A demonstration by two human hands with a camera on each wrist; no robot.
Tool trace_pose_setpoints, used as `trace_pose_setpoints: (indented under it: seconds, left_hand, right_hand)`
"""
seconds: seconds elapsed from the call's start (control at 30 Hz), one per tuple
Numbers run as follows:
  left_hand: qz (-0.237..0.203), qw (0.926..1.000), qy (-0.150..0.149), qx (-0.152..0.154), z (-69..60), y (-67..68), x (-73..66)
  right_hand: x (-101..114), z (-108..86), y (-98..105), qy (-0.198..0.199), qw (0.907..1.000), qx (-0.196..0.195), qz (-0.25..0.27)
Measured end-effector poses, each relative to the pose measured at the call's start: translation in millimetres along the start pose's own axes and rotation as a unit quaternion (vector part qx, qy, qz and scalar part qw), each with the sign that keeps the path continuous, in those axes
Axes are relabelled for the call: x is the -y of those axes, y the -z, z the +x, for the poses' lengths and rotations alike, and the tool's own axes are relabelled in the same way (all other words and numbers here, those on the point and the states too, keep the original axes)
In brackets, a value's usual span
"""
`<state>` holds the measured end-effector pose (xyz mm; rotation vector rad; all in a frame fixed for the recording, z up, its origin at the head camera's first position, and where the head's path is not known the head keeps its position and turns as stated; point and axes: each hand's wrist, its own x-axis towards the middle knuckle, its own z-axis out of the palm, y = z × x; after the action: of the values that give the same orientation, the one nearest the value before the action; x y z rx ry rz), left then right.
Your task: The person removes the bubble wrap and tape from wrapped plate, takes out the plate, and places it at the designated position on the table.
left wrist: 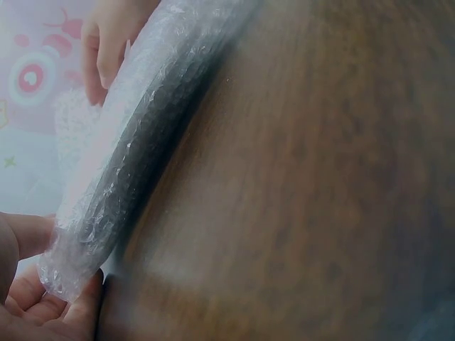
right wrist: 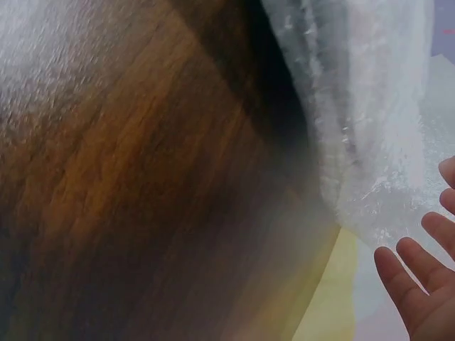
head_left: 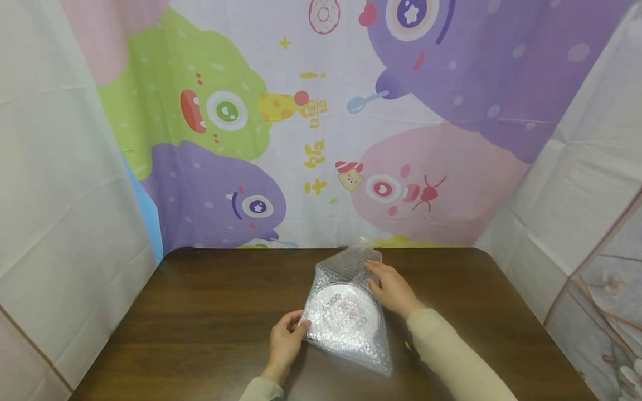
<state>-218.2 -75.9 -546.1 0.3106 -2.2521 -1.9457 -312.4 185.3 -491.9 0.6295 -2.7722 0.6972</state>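
A round white plate (head_left: 346, 312) with a thin dark red rim and a printed pattern lies inside a clear bubble wrap bag (head_left: 368, 353). My left hand (head_left: 287, 341) grips the bag's left edge between thumb and fingers. The left wrist view shows that grip on the bubble wrap (left wrist: 106, 206) from the side, the wrapped edge slightly above the table. At the bag's upper right, my right hand (head_left: 393, 288) reaches over the loose upper end with its fingers extended. In the right wrist view its fingers (right wrist: 398, 280) are spread beside the bubble wrap (right wrist: 362, 142).
The dark brown wooden table (head_left: 210, 323) extends around the bag, with its far edge just behind the bag's upper end. A cartoon-print curtain (head_left: 321, 122) hangs at the back. Pale curtains stand along the left (head_left: 65, 184) and right (head_left: 557, 184) sides.
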Motion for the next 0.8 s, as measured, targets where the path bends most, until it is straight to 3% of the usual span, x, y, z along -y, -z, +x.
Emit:
trace_pose_setpoints:
  seconds: [0.8]
  left_hand:
    - [-0.007, 0.9999, -0.009, 0.006, 0.7, 1.0, 0.9]
  right_hand:
    - [-15.3, 1.5, -21.3, -0.043, 0.9921, 0.117, -0.013]
